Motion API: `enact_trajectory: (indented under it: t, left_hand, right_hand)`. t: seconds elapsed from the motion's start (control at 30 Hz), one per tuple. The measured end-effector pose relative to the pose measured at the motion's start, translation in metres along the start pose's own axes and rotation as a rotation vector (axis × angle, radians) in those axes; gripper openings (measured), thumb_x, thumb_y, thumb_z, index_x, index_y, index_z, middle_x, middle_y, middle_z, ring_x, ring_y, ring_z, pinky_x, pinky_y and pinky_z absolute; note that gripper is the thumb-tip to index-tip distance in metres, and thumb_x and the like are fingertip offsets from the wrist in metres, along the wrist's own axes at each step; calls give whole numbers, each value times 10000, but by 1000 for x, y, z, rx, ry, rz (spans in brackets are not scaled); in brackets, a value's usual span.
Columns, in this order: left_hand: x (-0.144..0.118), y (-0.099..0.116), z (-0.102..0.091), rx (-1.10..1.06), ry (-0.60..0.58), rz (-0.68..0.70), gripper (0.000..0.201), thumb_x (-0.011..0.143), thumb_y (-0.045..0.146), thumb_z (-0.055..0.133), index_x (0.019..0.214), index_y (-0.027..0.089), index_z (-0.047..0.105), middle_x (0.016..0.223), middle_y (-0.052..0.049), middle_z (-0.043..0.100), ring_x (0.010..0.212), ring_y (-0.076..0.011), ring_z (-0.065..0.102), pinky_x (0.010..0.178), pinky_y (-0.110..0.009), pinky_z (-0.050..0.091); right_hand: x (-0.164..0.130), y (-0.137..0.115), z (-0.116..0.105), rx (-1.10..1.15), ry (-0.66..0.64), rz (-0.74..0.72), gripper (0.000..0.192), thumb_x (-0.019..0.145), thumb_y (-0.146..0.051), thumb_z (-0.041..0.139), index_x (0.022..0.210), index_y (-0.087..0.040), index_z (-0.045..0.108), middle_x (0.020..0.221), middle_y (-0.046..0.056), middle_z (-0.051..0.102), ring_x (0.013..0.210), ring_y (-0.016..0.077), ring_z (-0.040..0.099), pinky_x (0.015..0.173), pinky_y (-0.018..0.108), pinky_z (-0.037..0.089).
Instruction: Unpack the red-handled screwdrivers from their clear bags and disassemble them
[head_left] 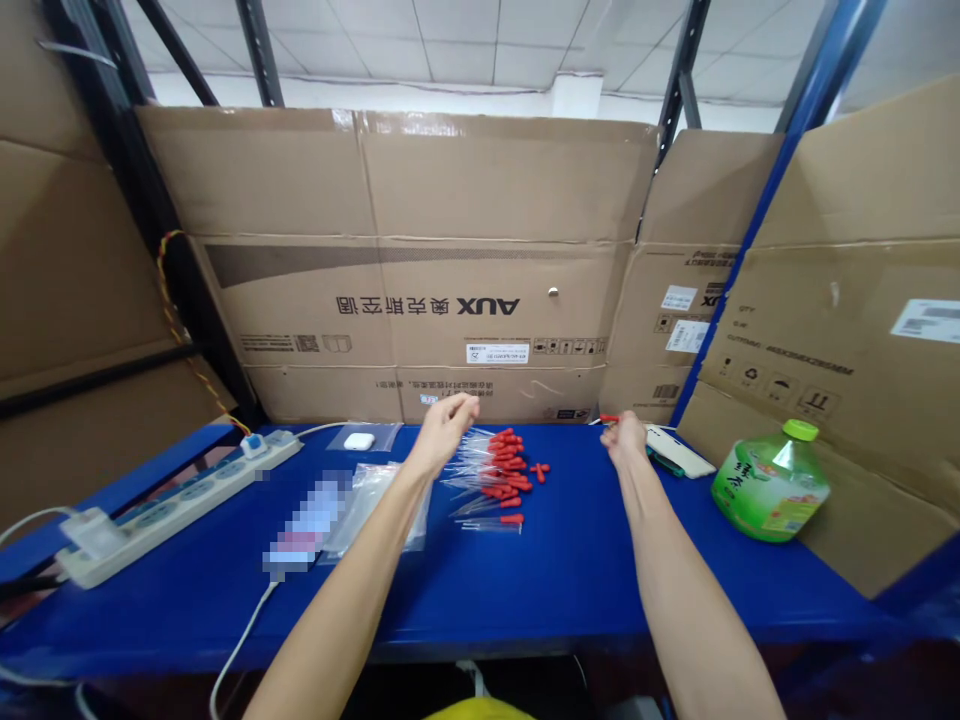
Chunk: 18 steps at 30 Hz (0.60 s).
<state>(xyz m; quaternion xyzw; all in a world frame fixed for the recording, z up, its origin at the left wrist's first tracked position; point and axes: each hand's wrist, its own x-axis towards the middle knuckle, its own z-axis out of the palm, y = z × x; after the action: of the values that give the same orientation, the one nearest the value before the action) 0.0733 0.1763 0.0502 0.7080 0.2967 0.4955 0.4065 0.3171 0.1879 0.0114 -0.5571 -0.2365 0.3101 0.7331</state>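
The left hand (448, 425) is over the far left edge of the dropper pile, fingers curled in toward the thumb with little gap; whether anything thin sits between them, I cannot tell. The right hand (626, 438), well apart toward the far right, is nearly closed, and a red rubber bulb (610, 418) shows at its fingertips, apparently pinched there; whether a tube is attached is unclear. Between the hands, slightly nearer, lie the clear droppers (504, 463), heaped with their red ends to the right and thin tips to the left; most look already joined. What seems left unjoined is small: a few loose red bulbs (540, 472) just right of the heap, and what look like bare clear tubes (491, 528) at its near side. Left of these, clear plastic bags (390, 520) lie flat beside a phone (307, 522), with nothing visibly packed in the bags. Farther out on the blue tabletop (570, 590) are a power strip (180, 505) at left and a green-capped bottle (772, 485) at right.
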Motion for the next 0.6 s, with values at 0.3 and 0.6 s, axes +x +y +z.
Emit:
enact_trajectory:
  t: [0.3, 0.6]
  left_hand:
    - [-8, -23, 34, 399, -93, 80, 214, 936, 380, 544, 980, 193, 640, 868, -11, 705, 762, -145, 607, 703, -236, 414]
    - [-17, -29, 44, 327, -322, 4, 369, 996, 444, 385, 784, 180, 531, 736, 9, 589, 684, -133, 499, 647, -239, 370]
  right_hand:
    - [-17, 27, 12, -176, -421, -231, 572, 918, -621, 509, 526, -229, 368, 432, -64, 317, 397, 82, 280, 386, 234, 209]
    - [-38, 28, 18, -306, -475, -340, 631, 876, -757, 425, 520, -243, 335, 450, -52, 303, 452, 108, 276, 455, 268, 226]
